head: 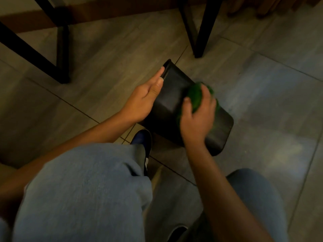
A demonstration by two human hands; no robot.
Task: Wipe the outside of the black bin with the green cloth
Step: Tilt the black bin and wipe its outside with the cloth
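The black bin point(172, 95) lies tipped on its side on the tiled floor, its open rim pointing to the far left and its base toward the near right. My left hand point(143, 100) holds the bin at its left side, thumb and fingers on the rim edge. My right hand point(197, 117) presses the bunched green cloth point(195, 96) against the bin's upturned side wall; the cloth is blurred. The inside of the bin is hidden.
Black furniture legs point(201, 32) stand on the floor just beyond the bin, and more dark legs point(62, 55) are at the far left. My knees in light blue jeans point(83, 186) and a dark shoe point(142, 139) fill the near side. Grey floor tiles point(272, 105) spread to the right.
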